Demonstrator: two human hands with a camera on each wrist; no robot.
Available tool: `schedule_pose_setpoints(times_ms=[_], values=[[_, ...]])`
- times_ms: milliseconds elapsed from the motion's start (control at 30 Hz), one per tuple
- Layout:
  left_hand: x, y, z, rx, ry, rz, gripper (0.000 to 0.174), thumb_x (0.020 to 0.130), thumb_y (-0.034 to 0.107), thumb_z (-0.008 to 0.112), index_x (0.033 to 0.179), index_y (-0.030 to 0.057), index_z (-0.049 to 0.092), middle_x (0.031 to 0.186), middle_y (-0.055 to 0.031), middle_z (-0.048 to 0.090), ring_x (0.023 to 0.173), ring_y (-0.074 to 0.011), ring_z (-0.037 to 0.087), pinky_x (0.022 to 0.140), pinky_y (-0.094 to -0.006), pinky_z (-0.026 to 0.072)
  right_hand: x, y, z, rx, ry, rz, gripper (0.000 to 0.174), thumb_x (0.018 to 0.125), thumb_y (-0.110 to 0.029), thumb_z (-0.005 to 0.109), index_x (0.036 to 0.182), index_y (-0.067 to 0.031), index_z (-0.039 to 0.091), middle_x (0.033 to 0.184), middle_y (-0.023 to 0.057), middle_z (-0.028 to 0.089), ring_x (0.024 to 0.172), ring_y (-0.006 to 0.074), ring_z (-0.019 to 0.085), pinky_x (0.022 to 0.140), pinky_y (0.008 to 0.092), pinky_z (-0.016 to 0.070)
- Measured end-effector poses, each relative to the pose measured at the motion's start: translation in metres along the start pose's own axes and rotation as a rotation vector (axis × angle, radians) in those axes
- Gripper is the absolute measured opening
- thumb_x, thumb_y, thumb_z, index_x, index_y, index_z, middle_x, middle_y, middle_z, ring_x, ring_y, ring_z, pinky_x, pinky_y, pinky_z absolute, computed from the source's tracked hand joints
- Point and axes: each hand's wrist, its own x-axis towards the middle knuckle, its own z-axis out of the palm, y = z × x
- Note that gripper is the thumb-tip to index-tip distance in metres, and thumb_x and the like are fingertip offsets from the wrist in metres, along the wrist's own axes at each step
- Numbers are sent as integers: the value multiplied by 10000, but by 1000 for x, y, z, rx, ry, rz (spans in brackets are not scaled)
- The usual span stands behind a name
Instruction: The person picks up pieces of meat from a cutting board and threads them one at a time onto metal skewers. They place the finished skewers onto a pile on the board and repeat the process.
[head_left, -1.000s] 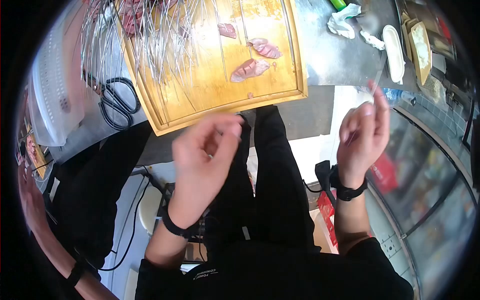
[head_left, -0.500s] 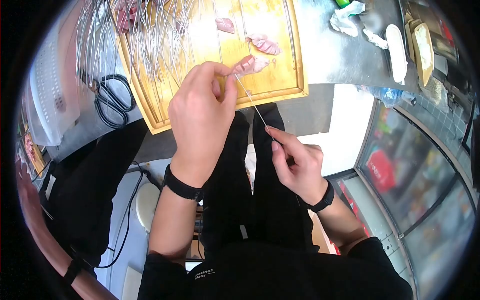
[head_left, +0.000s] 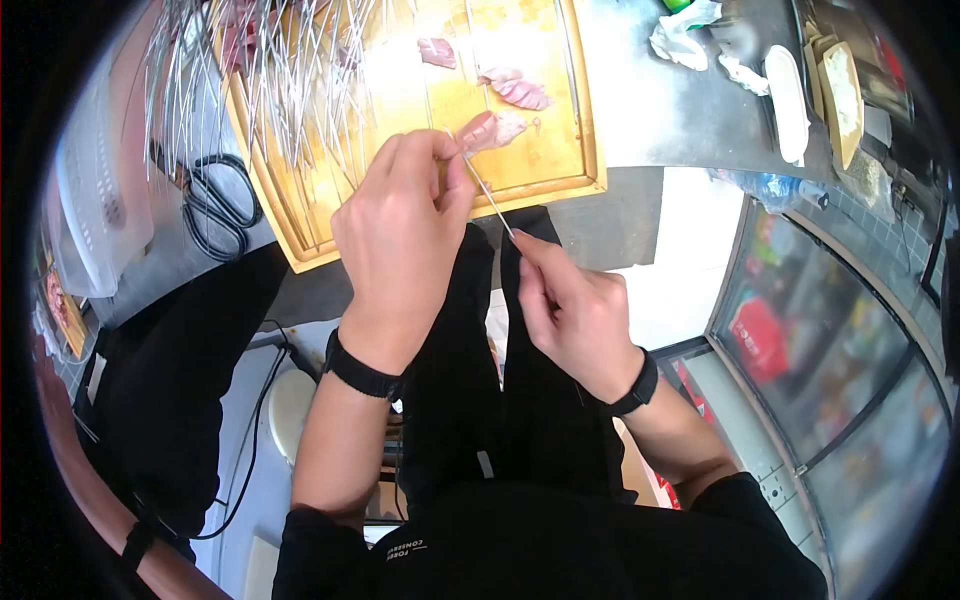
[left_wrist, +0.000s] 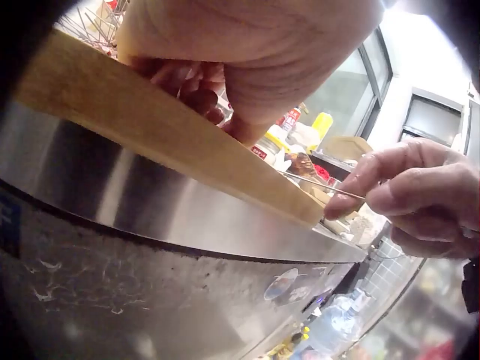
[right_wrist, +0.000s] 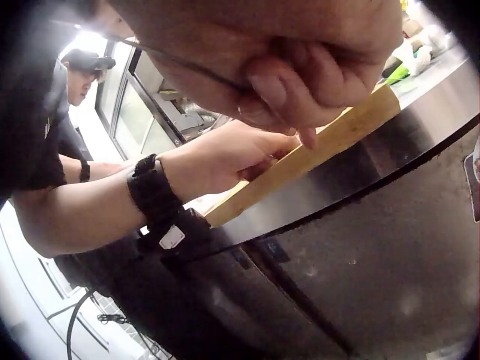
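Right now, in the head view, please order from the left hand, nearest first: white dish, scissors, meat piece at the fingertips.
1. Meat piece: right at the left hand.
2. Scissors: left of the board.
3. White dish: far right on the counter.

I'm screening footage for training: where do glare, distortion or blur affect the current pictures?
Head view: fisheye bending, glare whitening parts of the cutting board and metal counter, blurry colours behind the glass panels, the skewer legible; left wrist view: bright reflections on the counter's edge; right wrist view: white flare at upper left.
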Motion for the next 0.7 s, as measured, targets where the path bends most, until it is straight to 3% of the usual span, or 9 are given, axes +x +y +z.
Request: schedule_pose_setpoints(times_ms=[167, 233, 267, 300, 367, 400, 533, 633, 700], values=[[-7, 13, -6, -132, -40, 62, 124, 840, 0, 739, 916, 46, 652, 666, -45, 524, 522, -162, 496, 501, -305, 401, 7, 5, 14, 110, 89, 34, 228, 888, -3, 659, 1116, -20, 670, 576, 89, 589, 485, 236, 621, 496, 344, 496], [0, 23, -19, -154, -127, 11, 163, 821, 14, 737, 931, 58, 625, 843, -76, 611, 674, -241, 640, 585, -350, 504, -4, 3, 11, 308, 145, 113, 243, 895, 19, 661, 1132, -26, 685, 542, 65, 549, 449, 188, 585, 482, 295, 467], [5, 25, -22, -175, -112, 50, 185, 825, -7, 714, 979, 56, 635, 922, -97, 611, 771, -267, 654, 643, -364, 518, -10, 4, 7, 338, 166, 106, 264, 897, 42, 653, 1152, -12, 693, 528, 37, 538, 433, 130, 549, 493, 247, 442], [10, 24, -21, -175, -114, 56, 185, 825, -7, 714, 979, 56, 635, 922, -97, 611, 771, -267, 654, 643, -364, 518, -16, 5, 4, 338, 172, 107, 264, 897, 42, 653, 1152, -12, 693, 528, 37, 538, 433, 130, 549, 493, 247, 442], [26, 22, -13, -109, -2, 273, 238, 848, -58, 674, 1051, 66, 666, 1003, -60, 632, 778, -208, 622, 628, -316, 484, -27, 5, -1, 407, 255, 99, 261, 902, 46, 636, 1156, 17, 688, 541, 24, 570, 439, 104, 545, 512, 228, 445], [32, 21, -7, -36, -5, 360, 263, 852, -29, 683, 1086, 92, 674, 1117, -71, 627, 919, -252, 656, 699, -348, 516, -33, 7, -2, 427, 275, 97, 257, 903, 50, 624, 1153, 45, 683, 563, 11, 595, 452, 79, 532, 529, 213, 443], [49, 14, 15, 95, -40, 445, 214, 854, 19, 710, 1051, 102, 684, 1073, -69, 638, 946, -263, 671, 717, -354, 528, -44, 10, -12, 451, 330, 158, 249, 908, 46, 620, 1149, 57, 680, 570, -1, 577, 474, 37, 492, 524, 190, 399], [53, 19, 14, 89, -53, 466, 131, 848, 36, 690, 970, 75, 666, 938, -73, 620, 838, -252, 654, 666, -364, 543, -45, 13, -19, 447, 347, 190, 250, 906, 49, 620, 1148, 59, 680, 556, -13, 545, 474, 28, 465, 518, 188, 376], [47, 26, 6, 76, -42, 327, 95, 863, 69, 720, 928, 71, 651, 830, -69, 610, 759, -232, 660, 632, -353, 527, -43, 15, -21, 454, 374, 189, 250, 905, 52, 619, 1148, 59, 680, 551, -16, 536, 475, 24, 460, 516, 187, 368]])
